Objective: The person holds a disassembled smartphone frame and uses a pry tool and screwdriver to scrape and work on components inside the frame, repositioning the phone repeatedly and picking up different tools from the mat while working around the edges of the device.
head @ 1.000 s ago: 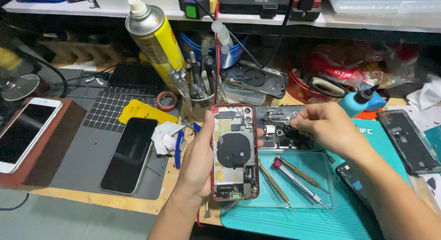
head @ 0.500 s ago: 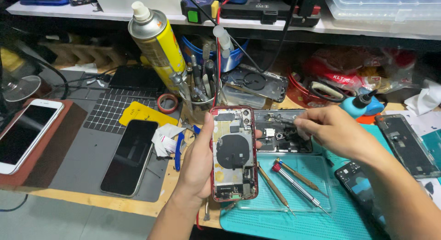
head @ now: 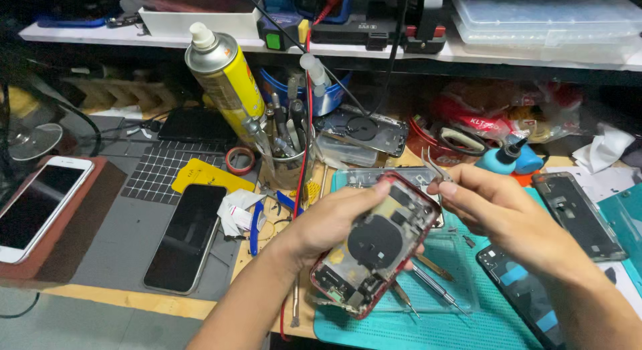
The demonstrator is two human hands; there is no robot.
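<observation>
Fingers (head: 364,197) of left hand (head: 331,223) clamped around opened red phone (head: 374,246), now tilted rightward, formerly upright. Right hand (head: 508,213) pinches tweezers (head: 433,168), risen from the tray to the phone's top edge.

Left hand (head: 334,219) curled in a grip, right hand (head: 498,213) beside it with fingers (head: 449,187) pinched.

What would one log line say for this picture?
left hand: holds opened red phone | right hand: pinches tweezers | phone: tilted above teal mat
</observation>
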